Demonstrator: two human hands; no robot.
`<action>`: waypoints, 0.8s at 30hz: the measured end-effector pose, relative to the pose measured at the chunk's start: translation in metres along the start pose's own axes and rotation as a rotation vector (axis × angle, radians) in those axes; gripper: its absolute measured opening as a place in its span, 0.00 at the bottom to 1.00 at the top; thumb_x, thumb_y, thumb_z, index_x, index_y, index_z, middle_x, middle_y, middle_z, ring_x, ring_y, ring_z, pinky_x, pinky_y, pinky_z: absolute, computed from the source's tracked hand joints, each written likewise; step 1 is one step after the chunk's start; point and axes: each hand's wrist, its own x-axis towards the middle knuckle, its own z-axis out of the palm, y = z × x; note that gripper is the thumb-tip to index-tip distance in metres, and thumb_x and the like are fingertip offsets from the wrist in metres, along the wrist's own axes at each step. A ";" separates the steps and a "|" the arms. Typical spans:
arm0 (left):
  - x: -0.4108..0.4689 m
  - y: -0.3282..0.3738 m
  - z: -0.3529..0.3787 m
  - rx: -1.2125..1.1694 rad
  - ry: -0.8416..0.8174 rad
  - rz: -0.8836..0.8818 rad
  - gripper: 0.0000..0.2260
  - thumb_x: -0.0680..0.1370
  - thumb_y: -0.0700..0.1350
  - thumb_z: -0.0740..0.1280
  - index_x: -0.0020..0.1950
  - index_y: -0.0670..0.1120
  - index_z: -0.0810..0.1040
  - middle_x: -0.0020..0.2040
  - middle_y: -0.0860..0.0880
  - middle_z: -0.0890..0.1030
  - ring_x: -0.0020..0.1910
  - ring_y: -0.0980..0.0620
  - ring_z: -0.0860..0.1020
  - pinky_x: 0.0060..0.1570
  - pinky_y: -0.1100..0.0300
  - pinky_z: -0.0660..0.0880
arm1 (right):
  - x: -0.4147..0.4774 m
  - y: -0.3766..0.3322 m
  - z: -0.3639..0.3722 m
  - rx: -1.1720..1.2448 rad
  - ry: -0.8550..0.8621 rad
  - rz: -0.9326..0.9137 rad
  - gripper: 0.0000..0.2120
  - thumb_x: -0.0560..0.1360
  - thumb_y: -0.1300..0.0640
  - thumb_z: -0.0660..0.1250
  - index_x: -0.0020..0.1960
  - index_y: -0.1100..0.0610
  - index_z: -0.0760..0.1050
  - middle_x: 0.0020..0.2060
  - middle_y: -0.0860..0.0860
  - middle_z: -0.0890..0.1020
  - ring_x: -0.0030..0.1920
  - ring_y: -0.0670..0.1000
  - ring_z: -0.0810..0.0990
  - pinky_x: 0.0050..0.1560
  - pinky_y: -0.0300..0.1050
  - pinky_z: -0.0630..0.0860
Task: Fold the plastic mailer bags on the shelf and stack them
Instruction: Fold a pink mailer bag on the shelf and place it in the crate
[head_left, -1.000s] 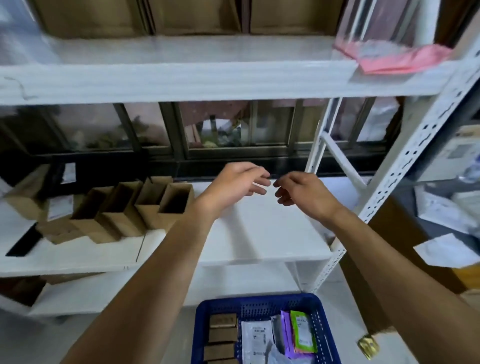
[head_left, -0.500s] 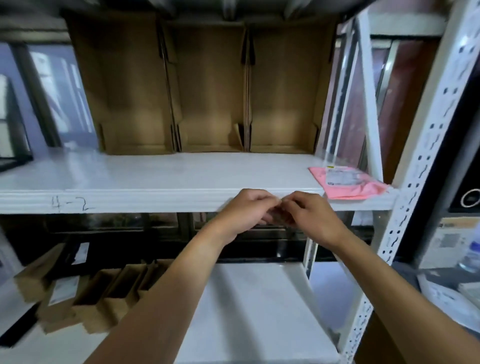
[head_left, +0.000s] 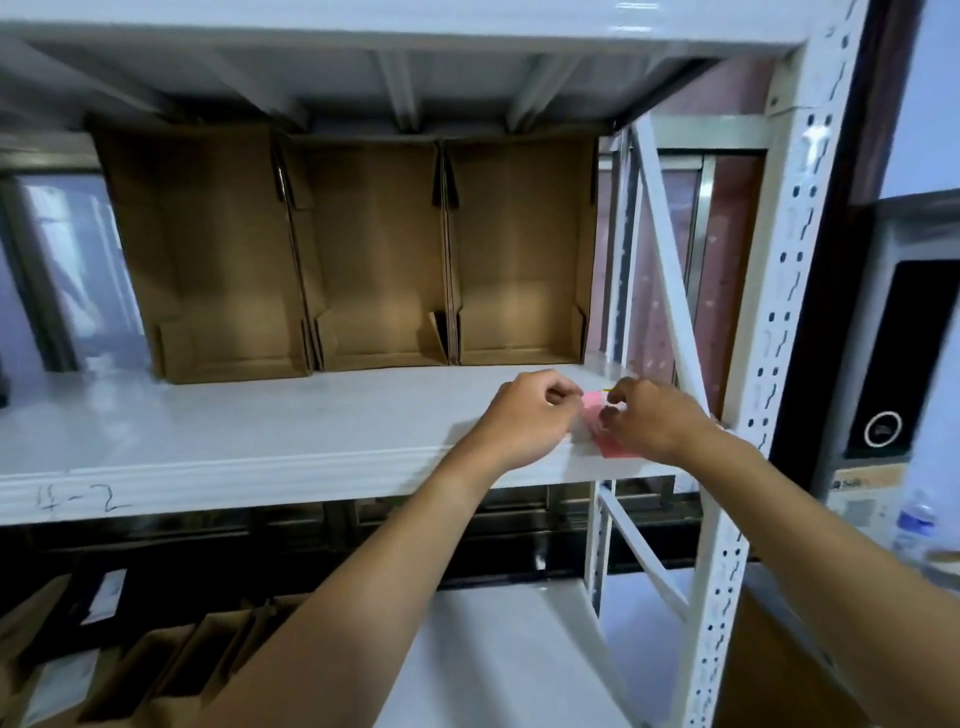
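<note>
Head view: a white painted-metal rack with a perforated upright (head_left: 779, 312) frames a smooth, glossy white shelf (head_left: 234, 431), its front lip hand-marked "4-2". Three open-fronted boxes of matte brown corrugated cardboard (head_left: 363, 260) stand side by side at the back. Near the shelf's right front edge, the left hand (head_left: 524, 415) and right hand (head_left: 649, 421), fingers curled, both pinch a thin pink plastic mailer bag (head_left: 592, 413) lying flat there, mostly hidden under them.
</note>
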 end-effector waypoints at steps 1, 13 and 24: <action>0.002 0.000 0.001 0.034 -0.007 0.008 0.09 0.80 0.48 0.64 0.56 0.51 0.83 0.50 0.56 0.82 0.51 0.53 0.82 0.58 0.51 0.79 | 0.000 0.003 0.002 0.012 -0.044 0.016 0.17 0.79 0.46 0.60 0.60 0.54 0.78 0.57 0.56 0.81 0.55 0.58 0.79 0.57 0.52 0.77; 0.007 -0.039 -0.033 0.355 0.048 -0.010 0.12 0.81 0.50 0.64 0.61 0.48 0.81 0.58 0.51 0.82 0.58 0.49 0.78 0.59 0.53 0.76 | 0.011 -0.046 0.012 0.195 -0.170 -0.093 0.18 0.80 0.51 0.59 0.68 0.54 0.75 0.64 0.55 0.79 0.62 0.58 0.76 0.62 0.50 0.73; -0.001 -0.099 -0.097 0.634 0.012 -0.115 0.15 0.81 0.50 0.56 0.52 0.49 0.82 0.51 0.45 0.82 0.50 0.40 0.77 0.46 0.52 0.75 | 0.021 -0.138 0.031 0.525 -0.315 -0.248 0.16 0.78 0.64 0.58 0.60 0.64 0.79 0.60 0.58 0.81 0.62 0.57 0.77 0.64 0.50 0.73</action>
